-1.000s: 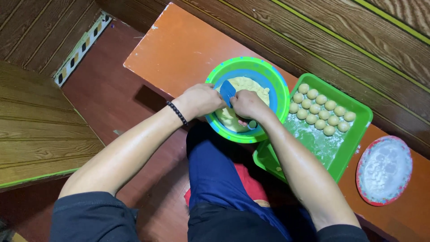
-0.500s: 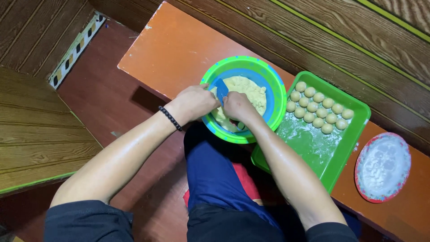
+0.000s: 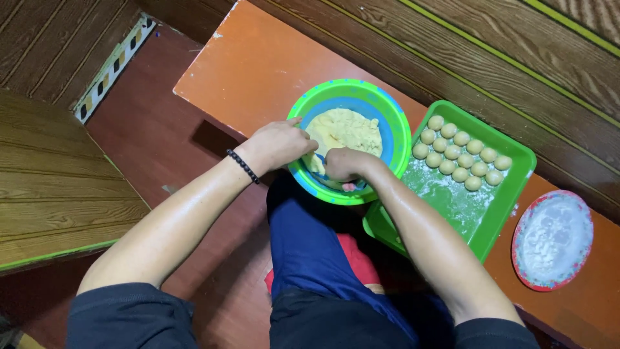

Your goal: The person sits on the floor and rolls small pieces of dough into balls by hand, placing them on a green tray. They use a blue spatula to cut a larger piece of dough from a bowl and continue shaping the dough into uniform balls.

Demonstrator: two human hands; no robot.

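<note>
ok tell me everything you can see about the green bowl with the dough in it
The bowl is round, looks like plastic, with a bright green rim and a blue inside. It sits upright at the near edge of the orange table, beside the green tray. A lump of pale yellow dough lies inside. The left hand rests on its near-left rim; the right hand reaches in, touching the dough.

Low orange bench [image 3: 258, 64] along wood wall, w/ 3 items on top: green bowl [image 3: 394, 119] nr middle, green tray [image 3: 513, 187] just beside it, red-rimmed floured plate [image 3: 552, 239] at far end
</note>
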